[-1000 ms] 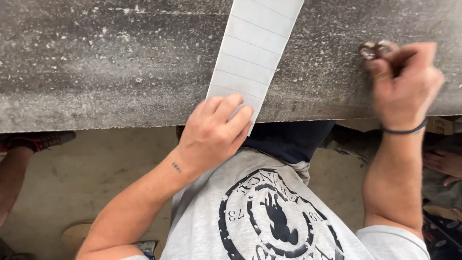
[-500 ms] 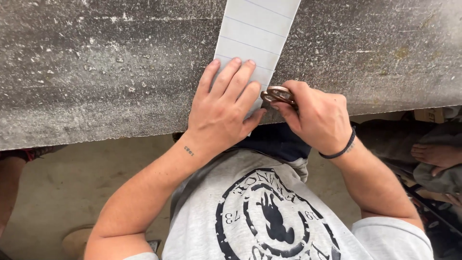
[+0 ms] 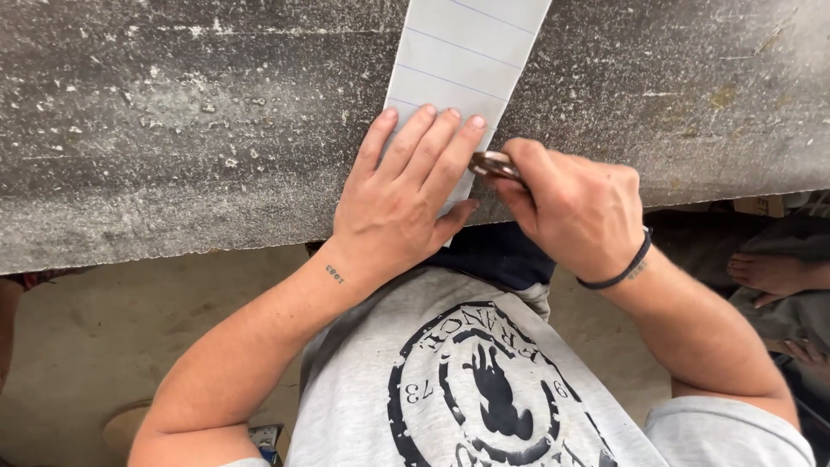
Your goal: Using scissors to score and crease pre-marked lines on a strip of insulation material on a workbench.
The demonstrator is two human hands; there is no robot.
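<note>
My left hand (image 3: 402, 203) lies flat, fingers spread and grip open, pressing down the near end of a long strip of lined white paper (image 3: 462, 65) that runs from the middle of the frame up to the top edge. The paper rests on a rough grey, speckled surface (image 3: 173, 130) filling the upper half of the picture. My right hand (image 3: 575, 207), just right of centre, has its grip closed on a small brownish metal tool (image 3: 493, 163), held against the paper's right edge beside my left fingertips. A dark band (image 3: 618, 272) circles my right wrist. At the right edge, a bare foot (image 3: 765, 272) shows on the floor.
</note>
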